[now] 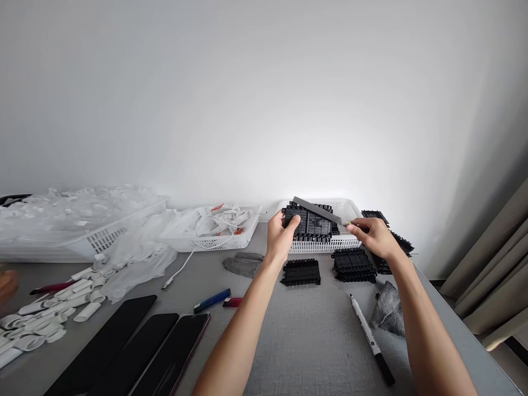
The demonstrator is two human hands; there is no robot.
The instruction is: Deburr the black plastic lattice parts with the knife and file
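Observation:
My left hand (281,235) grips a black ribbed plastic tray (310,224) by its left edge and holds it up in front of a white basket (344,242). My right hand (373,234) pinches the right end of a flat grey strip (317,210), which lies slanted across the top of the black tray. Below my hands, two stacks of similar black trays, one (301,272) and the other (353,265), rest on the grey table.
More black trays (373,214) lie behind my right hand. A marker (370,339) and grey cloth (389,310) lie right. Grey pads (243,265), lighters (212,300), three dark phones (136,349), white tubes (53,316), plastic bags and a cable basket (210,226) fill the left side.

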